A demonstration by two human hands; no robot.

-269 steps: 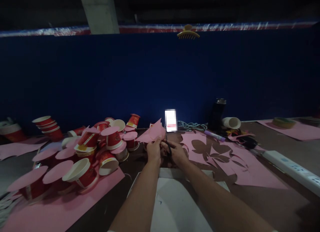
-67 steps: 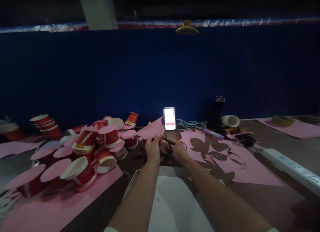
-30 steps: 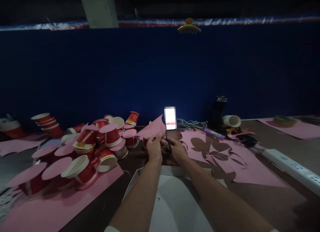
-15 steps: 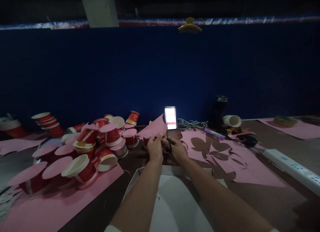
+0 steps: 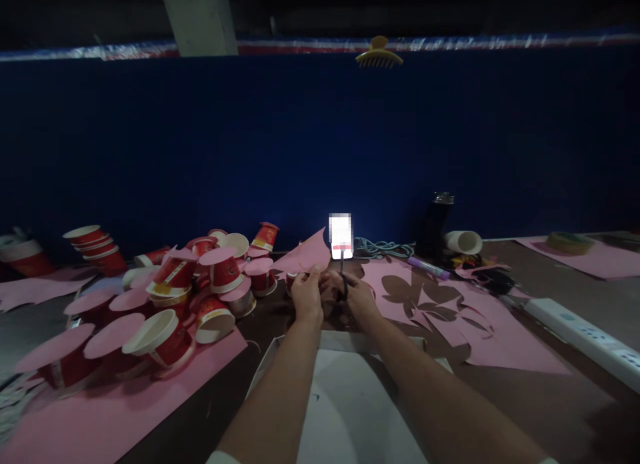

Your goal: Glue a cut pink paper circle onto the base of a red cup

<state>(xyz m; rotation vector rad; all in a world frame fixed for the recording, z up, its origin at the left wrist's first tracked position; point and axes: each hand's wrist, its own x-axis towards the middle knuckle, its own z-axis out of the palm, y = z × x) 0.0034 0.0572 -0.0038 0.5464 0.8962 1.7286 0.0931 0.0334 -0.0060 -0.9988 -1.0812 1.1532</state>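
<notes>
My left hand [image 5: 307, 294] pinches a piece of pink paper [image 5: 311, 252] by its near edge, and a faint curved line shows on the sheet. In my right hand [image 5: 357, 296] is a pair of dark scissors [image 5: 343, 277], my fingers closed around the handles and the blades pointing up and away from me. The blades stand just right of the paper, apart from it, in front of a lit phone screen [image 5: 341, 236]. Both hands are close together above the far edge of a white open box [image 5: 360, 384].
Red paper cups [image 5: 220, 271] with pink paper discs crowd the left side. To the right lie cut pink paper scraps [image 5: 505, 337], a purple tube [image 5: 429, 268], a white power strip [image 5: 585, 337] and a dark bottle [image 5: 435, 224]. A blue wall [image 5: 250, 137] stands behind.
The scissors have moved slightly right, from the paper's edge to clear of it. The paper in my left hand has tilted and shifted a little lower.
</notes>
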